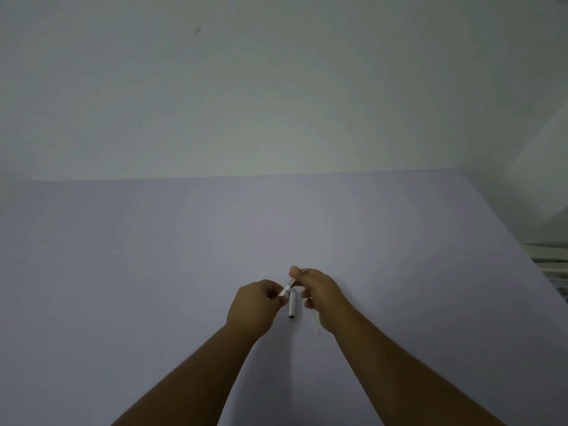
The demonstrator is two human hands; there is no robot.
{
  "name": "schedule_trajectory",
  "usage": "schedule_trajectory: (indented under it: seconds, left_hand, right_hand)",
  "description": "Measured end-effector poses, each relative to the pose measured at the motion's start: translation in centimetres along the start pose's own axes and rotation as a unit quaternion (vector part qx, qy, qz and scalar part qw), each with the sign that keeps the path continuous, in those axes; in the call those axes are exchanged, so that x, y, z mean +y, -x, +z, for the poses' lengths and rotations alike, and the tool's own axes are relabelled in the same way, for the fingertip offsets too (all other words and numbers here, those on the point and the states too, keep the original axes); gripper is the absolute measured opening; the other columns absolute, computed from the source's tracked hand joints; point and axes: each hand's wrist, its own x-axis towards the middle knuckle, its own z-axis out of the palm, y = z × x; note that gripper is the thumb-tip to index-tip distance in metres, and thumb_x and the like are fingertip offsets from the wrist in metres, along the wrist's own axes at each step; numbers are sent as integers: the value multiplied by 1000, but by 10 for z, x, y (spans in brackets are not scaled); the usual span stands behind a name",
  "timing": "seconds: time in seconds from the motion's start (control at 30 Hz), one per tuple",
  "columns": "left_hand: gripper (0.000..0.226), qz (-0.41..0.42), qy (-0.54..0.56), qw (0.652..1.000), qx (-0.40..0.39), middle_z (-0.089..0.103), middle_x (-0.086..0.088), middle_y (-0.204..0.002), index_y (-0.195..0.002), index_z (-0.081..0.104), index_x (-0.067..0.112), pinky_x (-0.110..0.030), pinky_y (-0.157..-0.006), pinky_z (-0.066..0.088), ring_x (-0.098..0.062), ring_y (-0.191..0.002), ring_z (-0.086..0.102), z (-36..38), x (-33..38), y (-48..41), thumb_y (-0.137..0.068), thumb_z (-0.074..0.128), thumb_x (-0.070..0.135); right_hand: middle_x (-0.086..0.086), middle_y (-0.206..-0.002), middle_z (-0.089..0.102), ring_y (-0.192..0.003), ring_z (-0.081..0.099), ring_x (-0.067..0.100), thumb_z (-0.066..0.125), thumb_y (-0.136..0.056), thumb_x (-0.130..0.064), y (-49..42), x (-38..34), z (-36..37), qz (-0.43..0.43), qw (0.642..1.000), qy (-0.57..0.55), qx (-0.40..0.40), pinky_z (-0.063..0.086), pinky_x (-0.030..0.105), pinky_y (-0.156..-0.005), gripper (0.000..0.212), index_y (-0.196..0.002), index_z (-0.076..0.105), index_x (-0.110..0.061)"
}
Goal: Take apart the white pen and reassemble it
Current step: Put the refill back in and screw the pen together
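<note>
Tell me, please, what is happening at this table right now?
A person is working on a white pen with both bare hands above a pale table. The left hand and right hand each pinch an end of a slim pen part held slantwise between them. A separate white pen piece lies on the table just below, so the pen is apart at this moment.

hands (290, 298): both pinch pen section (286, 289) | white pen piece (292, 305) on table (123, 272)
</note>
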Motion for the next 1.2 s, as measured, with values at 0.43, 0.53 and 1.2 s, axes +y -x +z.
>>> schedule_trajectory:
  seconds: [0.43, 0.53, 1.2]
  left_hand:
    - [9, 12, -20, 1000, 19, 67, 6, -79, -88, 70, 23, -17, -56, 40, -10, -69, 59, -1, -1, -1, -83, 66, 29]
    - [9, 13, -16, 1000, 21, 66, 8, -77, -88, 70, 23, -16, -58, 41, -9, -69, 59, 1, 0, 0, -82, 66, 30]
    - [4, 2, 26, 1000, 15, 64, 9, -70, -77, 66, 27, -20, -56, 43, -7, -63, 57, -1, 6, -3, -79, 70, 29]
  right_hand:
    - [3, -78, 59, -70, 49, 16, 68, -81, -37, 2, 1, 1, -41, 999, 27, 1, 39, 24, -60, 26, -75, 62, -12]
    - [6, -83, 55, -73, 46, 16, 66, -79, -48, 3, -1, 3, -32, 999, 37, 6, 39, 24, -62, 37, -83, 60, -11]
    - [-5, -94, 66, -83, 55, 9, 61, -87, -31, 5, -2, -2, -47, 997, -53, -41, 43, 24, -68, 10, -90, 69, -25]
